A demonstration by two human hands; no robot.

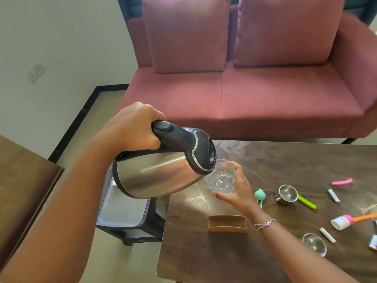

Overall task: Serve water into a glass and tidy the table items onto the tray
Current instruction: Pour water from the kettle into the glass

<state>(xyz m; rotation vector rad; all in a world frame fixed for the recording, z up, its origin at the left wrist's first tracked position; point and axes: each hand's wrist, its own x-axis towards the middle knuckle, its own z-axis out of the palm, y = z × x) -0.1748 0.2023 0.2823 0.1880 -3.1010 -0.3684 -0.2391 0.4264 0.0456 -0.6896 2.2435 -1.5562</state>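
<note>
My left hand (135,127) grips the black handle of a steel kettle (159,172), tilted to the right with its lid end over a clear glass (221,179). My right hand (236,190) holds the glass, tilted toward the kettle, just above the dark table (275,164). A little water shows in the bottom of the glass. A white perforated tray (120,209) sits on a low black stand left of the table, partly hidden behind the kettle.
On the table lie a brown holder (227,223), a teal spoon (260,196), a steel scoop with a green handle (289,195), a steel bowl (314,244), white sachets (333,195), a pink strip (341,182) and a pink-capped item (342,221). A pink sofa (244,94) stands behind.
</note>
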